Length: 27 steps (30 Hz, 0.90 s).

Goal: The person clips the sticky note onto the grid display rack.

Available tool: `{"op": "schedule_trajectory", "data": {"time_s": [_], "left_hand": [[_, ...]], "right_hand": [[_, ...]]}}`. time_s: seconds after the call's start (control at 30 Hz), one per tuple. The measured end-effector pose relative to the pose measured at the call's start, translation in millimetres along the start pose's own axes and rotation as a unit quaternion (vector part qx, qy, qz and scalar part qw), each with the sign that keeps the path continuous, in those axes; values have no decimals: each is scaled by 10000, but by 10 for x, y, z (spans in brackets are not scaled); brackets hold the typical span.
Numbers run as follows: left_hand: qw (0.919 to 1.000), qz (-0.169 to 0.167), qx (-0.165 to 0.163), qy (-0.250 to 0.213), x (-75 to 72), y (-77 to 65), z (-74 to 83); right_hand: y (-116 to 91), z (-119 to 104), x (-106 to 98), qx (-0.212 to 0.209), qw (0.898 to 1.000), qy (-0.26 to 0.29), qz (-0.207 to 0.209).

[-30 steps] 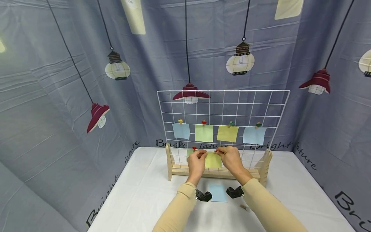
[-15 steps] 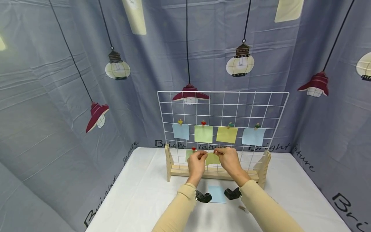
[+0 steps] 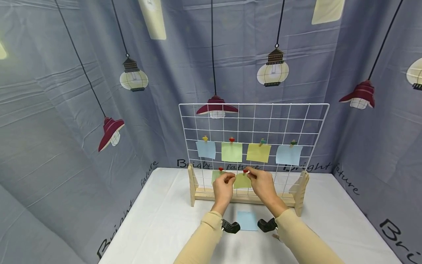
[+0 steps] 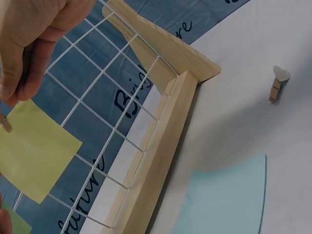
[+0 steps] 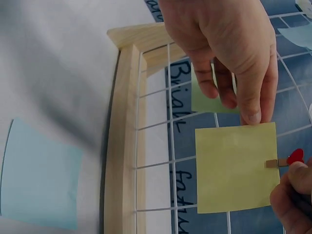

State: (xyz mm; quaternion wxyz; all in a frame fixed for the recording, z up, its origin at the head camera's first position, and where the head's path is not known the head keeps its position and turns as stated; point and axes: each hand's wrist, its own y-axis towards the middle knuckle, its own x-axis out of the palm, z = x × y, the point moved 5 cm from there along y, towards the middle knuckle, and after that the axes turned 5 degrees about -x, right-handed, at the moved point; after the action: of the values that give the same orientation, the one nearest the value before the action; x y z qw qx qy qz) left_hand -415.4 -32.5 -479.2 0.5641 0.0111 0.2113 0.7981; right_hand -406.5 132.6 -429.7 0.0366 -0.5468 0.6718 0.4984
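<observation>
My left hand [image 3: 223,187] pinches a yellow sticky note [image 5: 236,168] near its upper left corner, in front of a white wire grid [image 3: 254,131]. A small wooden clothespin [image 5: 277,163] with a red heart bites the note's top edge. My right hand [image 3: 262,183] holds the clothespin at its heart end, its fingertips [image 5: 298,176] right beside the heart and the note's edge. In the left wrist view the right hand's fingers touch the note's upper corner. To the left, a green sticky note [image 5: 207,92] hangs partly behind my left hand.
A row of blue, green and yellow notes [image 3: 258,153] hangs higher on the grid by heart clothespins. The grid stands in a wooden base [image 5: 119,161]. On the white table lie a light blue note pad [image 3: 247,221] and a loose clothespin [image 4: 277,85] with a pale heart.
My right fingertips have shifted slightly right, so the red heart shows more fully beside them. The lower part of the yellow note has tilted a little. My left hand stays nearly still.
</observation>
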Motion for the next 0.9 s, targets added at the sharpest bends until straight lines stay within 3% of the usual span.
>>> {"op": "schedule_trajectory", "data": {"time_s": [0.4, 0.63, 0.9], "left_hand": [[9998, -149, -33, -104, -55, -106, -37], [9970, -659, 397, -105, -73, -158, 2], [9919, -1208, 393, -81, -127, -232, -31]], "right_hand": [[-206, 83, -103, 149, 9998, -17, 88], [-332, 134, -201, 415, 9991, -51, -41], [-455, 143, -240, 551, 9980, 52, -299]]}}
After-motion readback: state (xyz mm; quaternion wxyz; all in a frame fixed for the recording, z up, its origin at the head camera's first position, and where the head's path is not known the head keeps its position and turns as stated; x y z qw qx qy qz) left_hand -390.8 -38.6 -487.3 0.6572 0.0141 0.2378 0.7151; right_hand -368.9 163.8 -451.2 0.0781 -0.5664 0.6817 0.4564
